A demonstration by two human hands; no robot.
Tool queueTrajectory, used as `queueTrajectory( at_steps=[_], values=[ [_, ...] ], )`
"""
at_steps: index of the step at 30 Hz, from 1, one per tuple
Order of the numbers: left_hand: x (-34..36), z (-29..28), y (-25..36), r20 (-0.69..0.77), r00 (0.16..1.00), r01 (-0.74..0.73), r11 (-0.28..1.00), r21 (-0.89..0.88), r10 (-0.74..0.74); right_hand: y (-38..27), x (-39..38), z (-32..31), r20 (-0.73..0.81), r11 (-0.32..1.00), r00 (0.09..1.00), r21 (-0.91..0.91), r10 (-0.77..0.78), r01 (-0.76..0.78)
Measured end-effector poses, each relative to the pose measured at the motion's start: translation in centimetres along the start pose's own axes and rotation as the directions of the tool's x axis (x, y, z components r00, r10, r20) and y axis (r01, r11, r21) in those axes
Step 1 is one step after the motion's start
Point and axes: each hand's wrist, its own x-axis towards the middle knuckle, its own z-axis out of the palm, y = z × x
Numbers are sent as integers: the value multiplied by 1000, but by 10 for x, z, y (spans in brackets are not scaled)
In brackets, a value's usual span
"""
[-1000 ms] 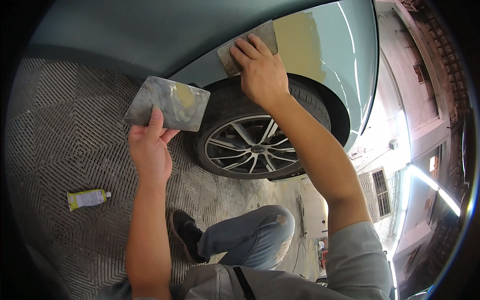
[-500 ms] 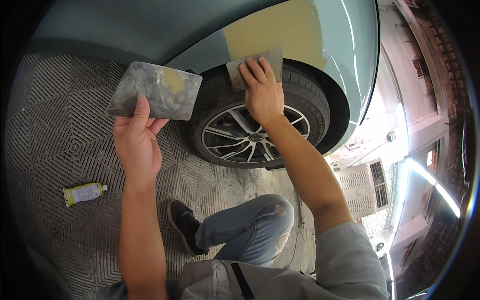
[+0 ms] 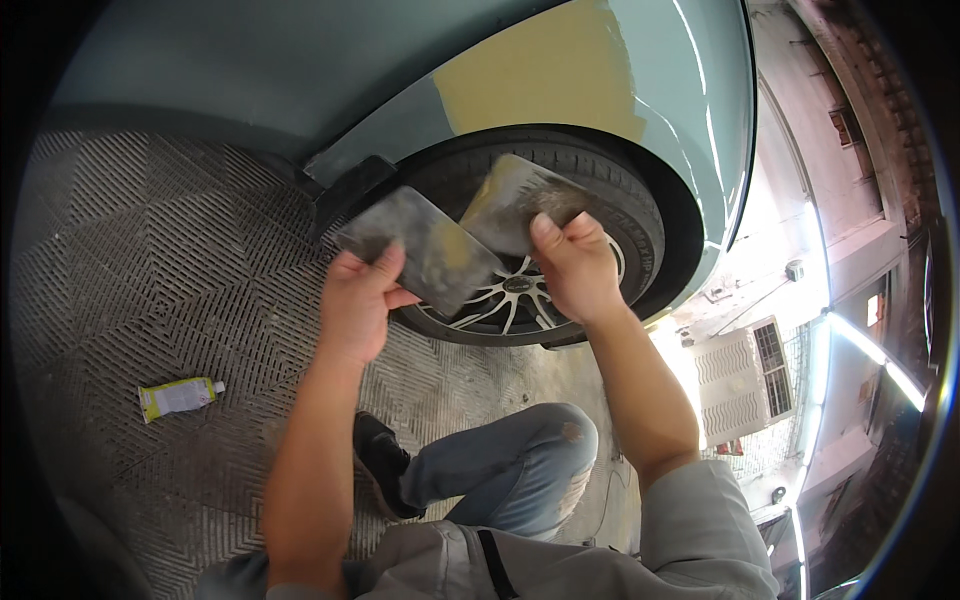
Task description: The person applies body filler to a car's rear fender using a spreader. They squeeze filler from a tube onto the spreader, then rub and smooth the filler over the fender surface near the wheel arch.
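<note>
My left hand (image 3: 365,300) grips a grey metal spreader plate (image 3: 418,250) with a smear of yellow filler on it. My right hand (image 3: 577,267) pinches a second metal spreader (image 3: 513,203), also streaked with yellow, just right of the first. Both plates are tilted, slightly blurred, and their near corners look close or overlapping; whether they touch I cannot tell. They are held in front of the tyre and spoked wheel (image 3: 518,286). Above, a broad yellow filler patch (image 3: 530,72) covers part of the grey-blue fender (image 3: 690,130) over the wheel arch.
A yellow-green tube (image 3: 178,398) lies on the grey ribbed floor mat (image 3: 150,250) at left. My bent leg (image 3: 510,455) and black shoe (image 3: 385,465) are below. The car body (image 3: 220,70) spans the top. At right are a white louvred unit (image 3: 735,385) and strip lights (image 3: 870,355).
My right hand has moved its spreader down off the fender and turned it toward the left plate. My left hand has shifted right, bringing the two plates together in front of the wheel.
</note>
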Motion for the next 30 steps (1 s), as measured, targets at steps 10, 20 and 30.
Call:
queueTrajectory(
  at_steps=[10,20,30],
  values=[
    [0,16,-3,-4,985,-171,983,71,172,-10,-7,-25,209,306,887,-885,-413,351],
    [-6,26,5,-203,821,-434,815,385,533,-2,3,-16,566,-1,777,-808,-275,589],
    [1,11,13,-273,818,-473,862,183,506,-39,91,-31,518,-362,669,-854,-532,374]
  ],
)
